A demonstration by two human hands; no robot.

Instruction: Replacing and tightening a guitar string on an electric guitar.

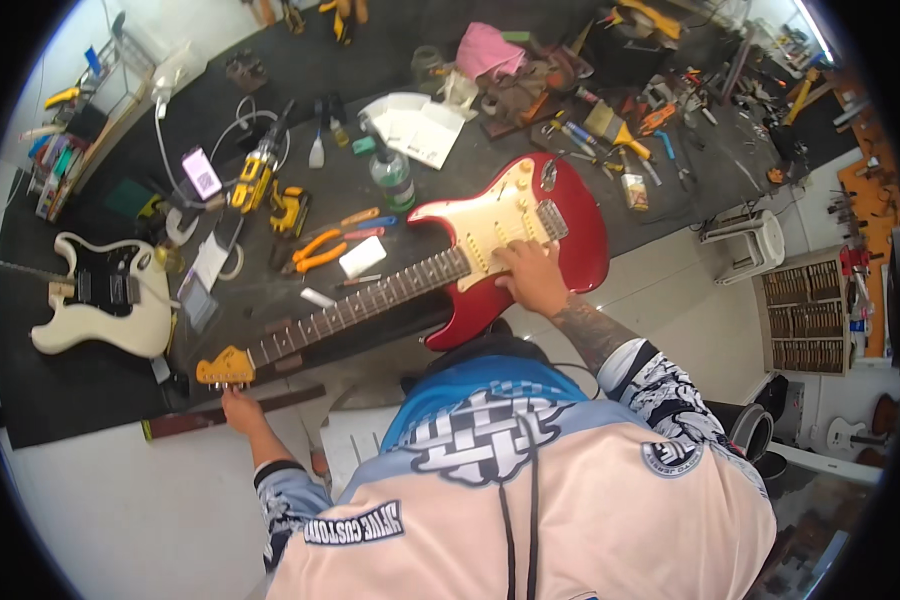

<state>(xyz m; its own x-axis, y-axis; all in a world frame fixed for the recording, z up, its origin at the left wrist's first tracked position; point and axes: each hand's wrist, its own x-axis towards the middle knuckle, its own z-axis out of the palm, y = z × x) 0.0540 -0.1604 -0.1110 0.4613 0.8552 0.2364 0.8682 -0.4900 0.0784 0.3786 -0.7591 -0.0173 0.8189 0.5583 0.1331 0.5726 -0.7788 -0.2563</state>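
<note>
A red electric guitar (582,220) with a cream pickguard and a dark fretboard lies face up across the front of the bench, its body to the right and its headstock (225,366) to the left. At the near edge of the headstock, the fingers of my left hand (238,408) are closed on a tuning peg. My right hand (533,276) rests over the strings and pickguard between the pickups and the bridge. Its fingers are stretched toward the neck, with the thumb apart, and it holds nothing.
Behind the neck lie orange-handled pliers (317,250), a yellow drill (256,180) and a clear bottle (392,180). A white guitar body (105,295) sits at left. Brushes and hand tools crowd the far right, near a paintbrush (618,130). A white stool (748,245) stands beyond the bench.
</note>
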